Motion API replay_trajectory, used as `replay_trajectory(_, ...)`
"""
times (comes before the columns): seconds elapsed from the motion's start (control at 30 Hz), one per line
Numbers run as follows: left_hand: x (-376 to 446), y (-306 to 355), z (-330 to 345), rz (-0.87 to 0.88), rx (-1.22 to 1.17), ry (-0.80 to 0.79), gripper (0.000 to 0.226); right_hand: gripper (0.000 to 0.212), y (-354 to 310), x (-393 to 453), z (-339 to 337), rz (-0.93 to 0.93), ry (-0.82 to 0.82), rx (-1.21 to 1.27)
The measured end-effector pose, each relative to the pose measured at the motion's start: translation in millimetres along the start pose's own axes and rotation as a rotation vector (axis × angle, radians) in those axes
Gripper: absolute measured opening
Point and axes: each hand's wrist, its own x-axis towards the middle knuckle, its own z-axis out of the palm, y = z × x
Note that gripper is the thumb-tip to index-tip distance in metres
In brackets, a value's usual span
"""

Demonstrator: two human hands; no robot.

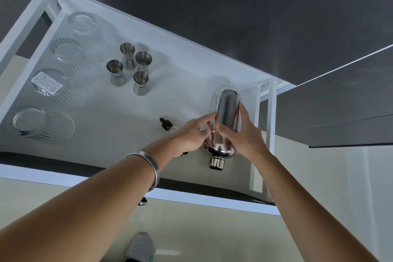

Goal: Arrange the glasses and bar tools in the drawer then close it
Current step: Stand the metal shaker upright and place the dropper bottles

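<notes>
Drawer (191,53): open, white inside, pulled out under a dark counter (234,6). I see it from above.
Glasses (47,82): four ribbed clear ones, upside down, in a row along the drawer's left side. The third from the back carries a white label on its base.
Jiggers (129,68): four steel ones, upright, in a tight cluster right of the glasses, back half of the drawer. Near each other; can't tell if touching.
Shaker (226,117): steel, lying on its side at the drawer's right end, just beside the right wall. Cap end points toward the front edge, base toward the back.
Dropper bottle (167,124): small, dark cap, lying on the drawer floor just left of my hands, partly hidden by the L hand.
L hand (191,134): at the shaker's left flank, fingers half curled, thumb and index pinched narrow near a thin shiny item I can't identify. Silver bangle (148,164) on the wrist.
R hand (244,134): fingers spread and laid along the shaker's right flank, thumb in front; holds the shaker body.
Both hands: close together, nearly meeting over the shaker.
Floor (202,229): pale tile below the drawer front; grey shoe (140,247) at bottom edge.
</notes>
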Motion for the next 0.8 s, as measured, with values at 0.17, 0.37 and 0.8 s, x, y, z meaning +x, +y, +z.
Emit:
replay_trajectory(0.17, 3.4, -7.9, 13.2, -0.004, -0.043, -0.1, 0.057, 0.073, 8.6, -15.5, -13.7, 0.058, -0.015, -0.033)
replay_trajectory(0.37, 0.2, -13.5, 23.1, -0.029, -0.004, -0.191, 0.06, 0.059, 15.3, -21.9, -17.3, 0.113, 0.002, -0.201)
replay_trajectory(0.8, -27.8, 6.4, 1.5, 0.172, 0.368, -0.009, 0.05, 0.051, -7.0, -49.1, -3.7, 0.002, 0.154, -0.486)
